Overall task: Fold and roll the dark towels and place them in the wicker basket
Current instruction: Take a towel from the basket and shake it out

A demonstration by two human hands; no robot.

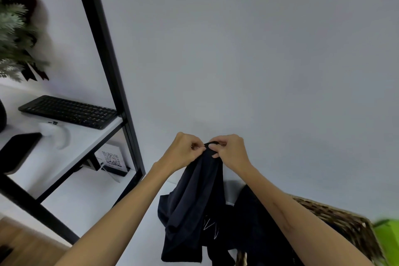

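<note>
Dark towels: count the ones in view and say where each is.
2 that I can tell apart. One dark towel hangs from both hands, left and right. Another dark cloth drapes at the wicker basket. More may be hidden.

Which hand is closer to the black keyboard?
The left hand. It pinches the dark towel on the side facing the keyboard on the shelf. The right hand pinches the same towel on the far side, farther from the keyboard.

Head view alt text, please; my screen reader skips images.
Both hands, left hand and right hand, pinch the top edge of a dark towel, which hangs in front of a white wall. A wicker basket sits lower right, a keyboard on a shelf left.
</note>
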